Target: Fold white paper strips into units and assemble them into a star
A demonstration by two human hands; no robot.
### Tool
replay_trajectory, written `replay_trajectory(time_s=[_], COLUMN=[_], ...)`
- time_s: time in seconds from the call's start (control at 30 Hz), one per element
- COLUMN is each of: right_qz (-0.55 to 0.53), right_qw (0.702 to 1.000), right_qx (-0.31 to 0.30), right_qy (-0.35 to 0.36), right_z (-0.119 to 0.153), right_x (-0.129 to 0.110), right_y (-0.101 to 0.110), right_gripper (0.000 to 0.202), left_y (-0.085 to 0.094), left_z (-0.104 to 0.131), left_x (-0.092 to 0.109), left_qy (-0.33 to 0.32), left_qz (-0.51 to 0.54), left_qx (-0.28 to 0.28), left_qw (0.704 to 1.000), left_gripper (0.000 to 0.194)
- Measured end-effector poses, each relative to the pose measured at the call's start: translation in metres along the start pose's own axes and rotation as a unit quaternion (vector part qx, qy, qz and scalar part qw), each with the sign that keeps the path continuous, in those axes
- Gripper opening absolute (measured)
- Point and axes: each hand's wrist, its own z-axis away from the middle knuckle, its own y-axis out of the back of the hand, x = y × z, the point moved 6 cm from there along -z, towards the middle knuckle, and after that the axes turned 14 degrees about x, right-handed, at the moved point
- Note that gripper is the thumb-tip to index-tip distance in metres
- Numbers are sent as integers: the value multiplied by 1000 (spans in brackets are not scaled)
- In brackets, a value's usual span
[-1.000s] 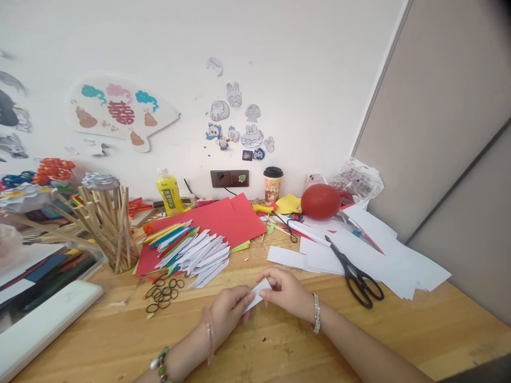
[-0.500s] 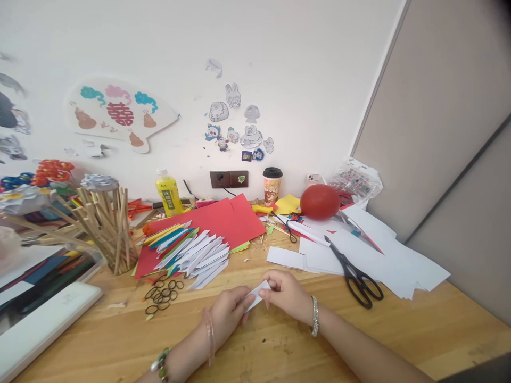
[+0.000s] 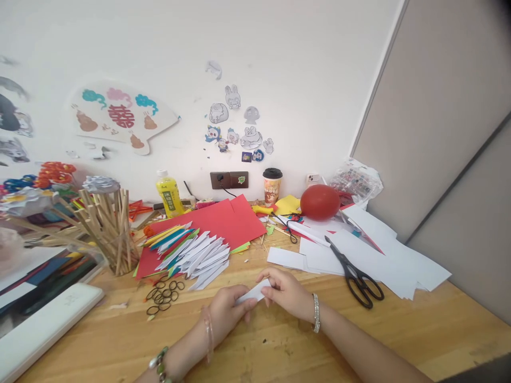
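In the head view, holding a small white paper strip (image 3: 254, 292) over the tabletop (image 3: 255, 367), gripped at one end by the left hand (image 3: 228, 309) and pinched at the other by the right hand (image 3: 289, 292). Seeing folded strips (image 3: 205, 252) piled partly on red paper (image 3: 241, 221) beyond, black rings (image 3: 164, 293) nearby, scissors (image 3: 356, 277) to the right.

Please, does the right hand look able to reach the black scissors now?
Probably yes: the black scissors lie on top of the white paper, close to the right hand, with nothing over their handles. That hand is pinching a small white paper, though.
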Motion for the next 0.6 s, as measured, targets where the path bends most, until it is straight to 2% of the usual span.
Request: replay_trajectory(time_s=[0.17, 0.33, 0.6], right_qz=[-22, -17, -90], right_qw=[999, 997, 994], right_qx=[33, 78, 68], right_qy=[-7, -11, -11], right_z=[-5, -9, -10], right_x=[2, 9, 3], right_y=[10, 19, 20], right_gripper=[17, 18, 23], left_y=[12, 16, 25], left_z=[-1, -5, -13], left_x=[-6, -5, -20], left_qy=[87, 76, 62], left_qz=[48, 108, 159], left_qx=[12, 40, 105], left_qw=[995, 990, 980], left_gripper=[34, 35, 39])
